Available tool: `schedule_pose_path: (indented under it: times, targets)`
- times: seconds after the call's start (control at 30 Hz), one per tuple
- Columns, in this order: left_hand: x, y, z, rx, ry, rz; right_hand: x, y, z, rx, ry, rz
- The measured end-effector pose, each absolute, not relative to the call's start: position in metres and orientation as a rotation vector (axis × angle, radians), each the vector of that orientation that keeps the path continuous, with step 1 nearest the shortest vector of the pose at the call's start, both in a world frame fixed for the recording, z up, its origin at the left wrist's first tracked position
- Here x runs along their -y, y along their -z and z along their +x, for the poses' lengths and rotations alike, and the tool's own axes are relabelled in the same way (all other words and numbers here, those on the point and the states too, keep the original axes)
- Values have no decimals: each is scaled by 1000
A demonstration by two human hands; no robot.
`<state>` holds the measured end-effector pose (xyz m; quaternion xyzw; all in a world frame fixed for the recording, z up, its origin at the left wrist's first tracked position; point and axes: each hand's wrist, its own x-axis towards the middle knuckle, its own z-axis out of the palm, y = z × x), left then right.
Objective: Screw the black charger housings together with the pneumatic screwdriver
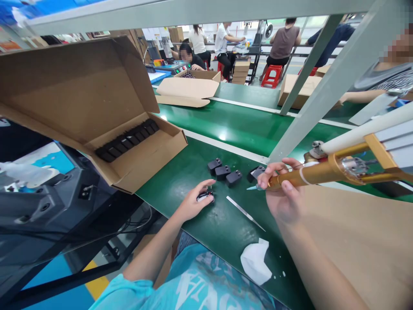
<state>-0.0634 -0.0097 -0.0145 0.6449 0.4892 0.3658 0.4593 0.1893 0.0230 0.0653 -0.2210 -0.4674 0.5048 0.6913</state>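
Note:
My left hand rests on the green bench and pinches a small black adapter part against the mat. My right hand is wrapped round a gold pen-shaped dispensing tool, its blue-green tip pointing left, a little right of the held part. Three black adapter parts stand in a row just beyond my left hand, and another lies by the tool tip. Metal tweezers lie on the mat between my hands.
An open cardboard box with a row of black parts sits at the left. A crumpled white tissue lies near the front edge. A grey frame post slants up at right. More boxes and several seated people are beyond the conveyor.

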Motion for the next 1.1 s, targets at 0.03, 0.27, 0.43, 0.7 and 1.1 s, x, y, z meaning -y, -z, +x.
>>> schedule_pose_path:
  times: [0.03,0.27,0.43,0.7,1.1]
  targets:
    - [8,15,-60,-1180,-915,1571,-23,-65,189,1050,-1129,-496]
    - [10,14,-60,-1356,-950,2020,-23,-65,189,1056,-1138,-468]
    - [20,5,-63,-1463,-773,2188,-23,-66,189,1045,-1132,-501]
    - [29,8,-47,-1563,-1065,1891,-22,-64,189,1047,-1148,-470]
    - [17,7,-57,-1412,-838,2027,-22,-65,189,1055,-1133,-501]
